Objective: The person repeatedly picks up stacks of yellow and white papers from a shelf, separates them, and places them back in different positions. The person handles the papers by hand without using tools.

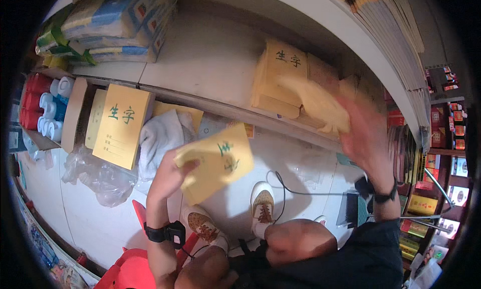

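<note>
My left hand [171,172] grips a thin yellow exercise book [210,165] by its edge, thumb across the cover. The book is tilted above the floor and bears green characters. My right hand [357,119], blurred, is on the right with a limp yellow cloth [319,101] in its fingers. That cloth overlaps the front of a stack of yellow exercise books [278,78] on the low shelf; whether it touches them I cannot tell. Another pile of yellow exercise books [122,119] rests at the left, beside a crumpled white towel [159,142].
Wrapped blue-and-white packs [112,26] fill the shelf's [206,52] left end. Red and white-capped bottles [49,104] stand in a carton [75,116]. A clear plastic bag [103,176] lies on the floor. A black cable [308,193] runs beside my shoes, near a red stool [131,270].
</note>
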`<control>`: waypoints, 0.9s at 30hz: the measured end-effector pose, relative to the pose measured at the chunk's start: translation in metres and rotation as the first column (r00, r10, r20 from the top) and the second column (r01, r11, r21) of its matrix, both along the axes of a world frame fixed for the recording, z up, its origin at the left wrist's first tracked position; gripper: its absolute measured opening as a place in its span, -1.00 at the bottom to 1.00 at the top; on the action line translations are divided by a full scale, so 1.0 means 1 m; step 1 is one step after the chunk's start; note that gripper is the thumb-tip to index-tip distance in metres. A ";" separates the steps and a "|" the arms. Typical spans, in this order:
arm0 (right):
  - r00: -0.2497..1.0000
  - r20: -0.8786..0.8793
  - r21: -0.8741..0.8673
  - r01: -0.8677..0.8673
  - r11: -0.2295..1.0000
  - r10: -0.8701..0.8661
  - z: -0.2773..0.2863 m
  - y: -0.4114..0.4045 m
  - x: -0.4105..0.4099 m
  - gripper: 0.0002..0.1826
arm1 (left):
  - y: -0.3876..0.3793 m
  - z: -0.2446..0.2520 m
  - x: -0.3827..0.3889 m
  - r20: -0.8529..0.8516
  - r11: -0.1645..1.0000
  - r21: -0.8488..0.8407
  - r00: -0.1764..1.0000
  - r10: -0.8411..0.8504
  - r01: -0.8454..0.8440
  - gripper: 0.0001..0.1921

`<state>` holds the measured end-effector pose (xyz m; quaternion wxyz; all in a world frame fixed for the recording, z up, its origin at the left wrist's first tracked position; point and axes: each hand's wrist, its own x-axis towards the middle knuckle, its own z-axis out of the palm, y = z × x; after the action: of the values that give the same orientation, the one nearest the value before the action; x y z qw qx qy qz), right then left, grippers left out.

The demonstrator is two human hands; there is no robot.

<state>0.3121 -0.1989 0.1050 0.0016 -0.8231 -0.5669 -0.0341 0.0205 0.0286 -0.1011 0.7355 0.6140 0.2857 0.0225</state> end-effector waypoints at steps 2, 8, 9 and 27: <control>0.992 -0.126 -0.077 -0.005 0.997 -0.005 0.002 -0.029 -0.007 -0.43 | -0.011 -0.008 0.002 -0.052 0.981 0.165 0.994 -0.094 0.102 -0.60; 0.480 -0.838 -0.193 0.186 0.963 -0.260 -0.078 -0.093 -0.004 -0.46 | -0.089 -0.113 0.031 -0.024 0.997 0.076 1.000 -0.010 0.011 -0.55; 0.466 -0.846 -0.197 0.180 0.964 -0.260 -0.096 -0.099 -0.007 -0.46 | -0.104 -0.131 0.033 -0.001 0.979 -0.174 0.994 0.105 -0.103 -0.53; -0.657 -0.746 -0.328 0.219 0.919 -0.109 -0.345 -0.096 -0.045 -0.42 | -0.105 -0.241 -0.040 -0.036 0.174 -0.983 0.991 0.129 -0.059 -0.43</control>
<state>0.2671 -0.2945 -0.2400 0.5229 -0.4826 -0.0680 0.6993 -0.0197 -0.0766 -0.3423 0.9624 -0.0185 0.2506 -0.1034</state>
